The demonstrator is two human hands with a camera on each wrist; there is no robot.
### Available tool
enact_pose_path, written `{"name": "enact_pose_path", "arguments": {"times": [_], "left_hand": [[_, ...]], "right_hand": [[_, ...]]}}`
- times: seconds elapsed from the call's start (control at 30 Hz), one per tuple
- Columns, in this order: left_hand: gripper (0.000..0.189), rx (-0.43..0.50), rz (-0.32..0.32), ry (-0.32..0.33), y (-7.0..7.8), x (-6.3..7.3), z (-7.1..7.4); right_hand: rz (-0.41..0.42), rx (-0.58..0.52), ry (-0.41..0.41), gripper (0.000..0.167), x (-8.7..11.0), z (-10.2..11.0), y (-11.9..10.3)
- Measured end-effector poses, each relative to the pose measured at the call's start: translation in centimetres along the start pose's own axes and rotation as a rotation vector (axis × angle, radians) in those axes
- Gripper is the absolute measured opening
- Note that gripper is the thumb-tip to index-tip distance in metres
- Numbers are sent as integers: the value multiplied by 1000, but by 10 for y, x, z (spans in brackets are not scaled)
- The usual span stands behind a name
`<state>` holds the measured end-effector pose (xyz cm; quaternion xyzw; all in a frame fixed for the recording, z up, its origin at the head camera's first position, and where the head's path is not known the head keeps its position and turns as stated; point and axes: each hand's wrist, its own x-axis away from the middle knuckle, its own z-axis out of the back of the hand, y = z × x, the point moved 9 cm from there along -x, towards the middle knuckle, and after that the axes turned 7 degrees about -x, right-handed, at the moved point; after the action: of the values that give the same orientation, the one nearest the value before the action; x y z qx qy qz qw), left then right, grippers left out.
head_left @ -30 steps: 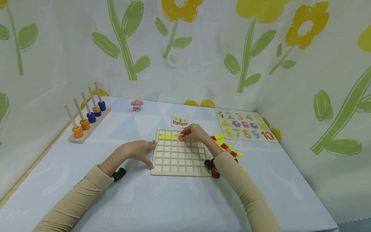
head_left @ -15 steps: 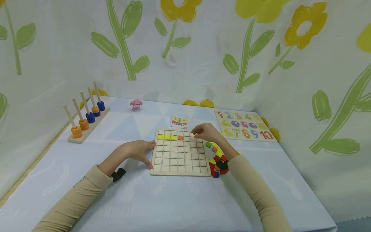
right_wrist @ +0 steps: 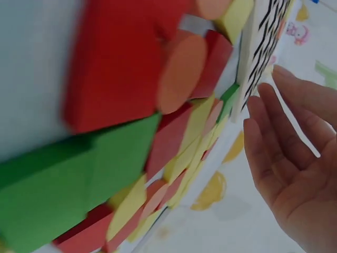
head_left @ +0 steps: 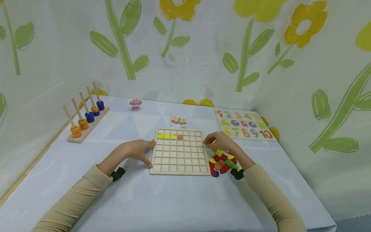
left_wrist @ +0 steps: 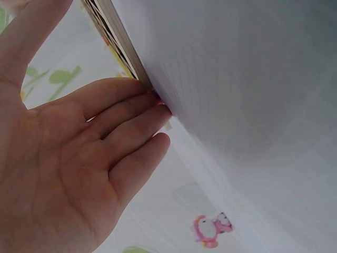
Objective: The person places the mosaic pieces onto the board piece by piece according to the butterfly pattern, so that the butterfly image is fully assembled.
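My left hand (head_left: 138, 150) braces the left edge of a wooden grid board (head_left: 179, 157); its fingers lie straight against the board's side in the left wrist view. Several yellow pieces (head_left: 166, 136) sit side by side in a row near the board's far edge. Just right of them lies an orange disc (head_left: 180, 137). Over by the board's right edge hovers my right hand (head_left: 221, 141), fingers relaxed and nothing visible between them. Beneath and in front of it spread loose red, yellow, green and orange pieces (right_wrist: 121, 63), large in the right wrist view.
Behind the board lies a small card with a butterfly picture (head_left: 178, 120). A number puzzle board (head_left: 244, 125) is at the back right. At the left stands a peg stacker (head_left: 87, 124) with orange and blue rings, and a pink figurine (head_left: 135, 104) stands farther back.
My right hand has left the orange disc, which now lies on the grid, and has moved right to the board's edge beside the loose pieces. The left hand has stayed put.
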<state>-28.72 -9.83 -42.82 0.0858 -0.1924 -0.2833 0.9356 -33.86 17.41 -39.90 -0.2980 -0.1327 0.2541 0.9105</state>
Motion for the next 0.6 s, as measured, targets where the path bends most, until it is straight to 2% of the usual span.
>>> {"name": "enact_pose_path", "arguments": {"times": [0.17,0.4,0.6], "left_hand": [[105,1,1,0,0,0,2],[106,-3,6,-1,-2,0,1],[106,5,4,2,-2,-1,-1]], "right_hand": [[45,27,-60,6,20,-6,4],[19,-6,-165,14,35,-21,7],[-13,-13,-174,16,39,-24,8]]}}
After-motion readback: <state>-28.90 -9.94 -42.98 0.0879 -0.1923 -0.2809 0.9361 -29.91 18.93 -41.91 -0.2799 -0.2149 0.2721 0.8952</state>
